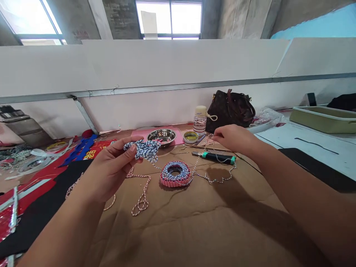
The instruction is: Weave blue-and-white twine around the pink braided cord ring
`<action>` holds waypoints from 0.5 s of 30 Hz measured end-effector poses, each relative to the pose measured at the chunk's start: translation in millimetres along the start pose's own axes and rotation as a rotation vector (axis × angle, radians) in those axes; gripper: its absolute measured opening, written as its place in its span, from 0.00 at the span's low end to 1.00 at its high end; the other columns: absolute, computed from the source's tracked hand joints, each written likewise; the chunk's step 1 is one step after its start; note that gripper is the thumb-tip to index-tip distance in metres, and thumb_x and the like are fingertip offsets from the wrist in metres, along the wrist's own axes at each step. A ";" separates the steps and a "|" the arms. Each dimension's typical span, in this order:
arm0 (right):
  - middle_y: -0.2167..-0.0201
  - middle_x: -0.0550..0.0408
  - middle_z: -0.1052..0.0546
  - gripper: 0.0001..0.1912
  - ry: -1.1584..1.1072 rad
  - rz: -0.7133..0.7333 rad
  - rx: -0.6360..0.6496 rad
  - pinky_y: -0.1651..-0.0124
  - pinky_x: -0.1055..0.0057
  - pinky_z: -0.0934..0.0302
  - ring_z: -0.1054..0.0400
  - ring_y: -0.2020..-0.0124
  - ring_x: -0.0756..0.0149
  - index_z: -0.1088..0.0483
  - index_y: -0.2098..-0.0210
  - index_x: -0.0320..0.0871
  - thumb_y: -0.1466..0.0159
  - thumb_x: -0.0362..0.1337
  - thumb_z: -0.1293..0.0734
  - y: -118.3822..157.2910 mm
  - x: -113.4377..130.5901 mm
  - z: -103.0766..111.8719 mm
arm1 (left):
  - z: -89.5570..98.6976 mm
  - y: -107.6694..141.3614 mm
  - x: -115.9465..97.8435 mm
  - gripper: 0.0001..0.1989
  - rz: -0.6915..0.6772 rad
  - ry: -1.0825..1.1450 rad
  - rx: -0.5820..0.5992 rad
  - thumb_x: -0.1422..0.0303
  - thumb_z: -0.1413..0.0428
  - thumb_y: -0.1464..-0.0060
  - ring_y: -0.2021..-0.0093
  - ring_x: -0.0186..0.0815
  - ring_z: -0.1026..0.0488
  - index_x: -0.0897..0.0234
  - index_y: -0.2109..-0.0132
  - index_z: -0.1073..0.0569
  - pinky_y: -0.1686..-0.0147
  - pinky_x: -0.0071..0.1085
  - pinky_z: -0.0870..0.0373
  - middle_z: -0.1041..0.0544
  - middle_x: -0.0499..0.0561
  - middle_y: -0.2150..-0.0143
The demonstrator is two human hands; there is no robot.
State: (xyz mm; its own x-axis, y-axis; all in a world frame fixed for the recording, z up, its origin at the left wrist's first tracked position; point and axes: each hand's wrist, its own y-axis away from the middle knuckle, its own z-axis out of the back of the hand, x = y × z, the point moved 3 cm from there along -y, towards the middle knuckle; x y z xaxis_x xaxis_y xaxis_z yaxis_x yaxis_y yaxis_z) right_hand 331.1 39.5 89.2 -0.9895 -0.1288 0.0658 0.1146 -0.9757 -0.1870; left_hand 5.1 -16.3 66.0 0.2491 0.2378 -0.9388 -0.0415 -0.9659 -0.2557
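My left hand (119, 163) pinches a bunched, knitted piece of blue-and-white cord (146, 150) between thumb and fingers, raised above the table. One strand hangs from it toward a round pink knitting loom (175, 183), whose top is wrapped in the same cord around an open middle. Off to the right, my right hand (229, 137) is raised with its fingertips closed together. A thin cord (197, 163) climbs from the loom's right side toward those fingertips and seems held in them. Below lies a green-and-black utility knife (214, 157), with a loose cord (219, 181) curving nearby.
Brown cardboard (200, 226) covers the work surface. At the back stand a steel bowl (161, 137), a tape roll (190, 137), a lidded bottle (200, 120) and a dark handbag (229, 111). Red-and-white cord (143, 196) lies left of the loom. A green tray (322, 122) sits far right.
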 end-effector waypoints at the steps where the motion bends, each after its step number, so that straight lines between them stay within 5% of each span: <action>1: 0.69 0.50 0.21 0.18 -0.053 0.033 0.077 0.72 0.70 0.50 0.30 0.70 0.62 0.23 0.67 0.43 0.32 0.45 0.40 0.1 1.3 -1.1 | 0.1 -0.4 1.3 0.16 0.000 -0.001 -0.003 0.64 0.28 0.59 0.72 0.25 0.28 0.59 0.60 0.17 0.73 0.15 0.28 0.20 0.47 0.67; 4: 0.71 0.53 0.22 0.21 -0.177 0.124 0.184 0.72 0.70 0.48 0.32 0.72 0.64 0.23 0.67 0.44 0.31 0.49 0.42 1.8 8.0 -6.7 | -3.3 0.3 3.5 0.14 0.002 -0.007 -0.015 0.64 0.28 0.59 0.70 0.26 0.27 0.60 0.62 0.17 0.71 0.16 0.26 0.20 0.47 0.65; 9: 0.58 0.45 0.22 0.13 0.103 0.063 -0.029 0.68 0.68 0.47 0.29 0.64 0.59 0.26 0.55 0.42 0.32 0.35 0.41 -4.1 -0.2 -26.3 | -10.8 2.9 2.2 0.14 0.005 -0.007 -0.007 0.63 0.28 0.60 0.70 0.27 0.28 0.60 0.64 0.18 0.71 0.17 0.26 0.21 0.46 0.66; 15: 0.69 0.45 0.20 0.09 0.162 0.009 0.132 0.69 0.67 0.47 0.28 0.70 0.58 0.23 0.71 0.42 0.38 0.33 0.35 -3.3 -35.5 -44.8 | -11.5 3.2 1.7 0.17 0.006 -0.005 -0.046 0.62 0.27 0.63 0.74 0.25 0.29 0.59 0.63 0.18 0.75 0.16 0.29 0.21 0.45 0.69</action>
State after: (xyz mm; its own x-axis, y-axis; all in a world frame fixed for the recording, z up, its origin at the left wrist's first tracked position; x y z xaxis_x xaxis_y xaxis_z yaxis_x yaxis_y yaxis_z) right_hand 361.8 55.3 43.6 -0.9884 -0.1179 -0.0962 0.1237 -0.9907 -0.0564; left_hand 16.5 -20.2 66.2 0.2446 0.2319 -0.9415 0.0010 -0.9710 -0.2389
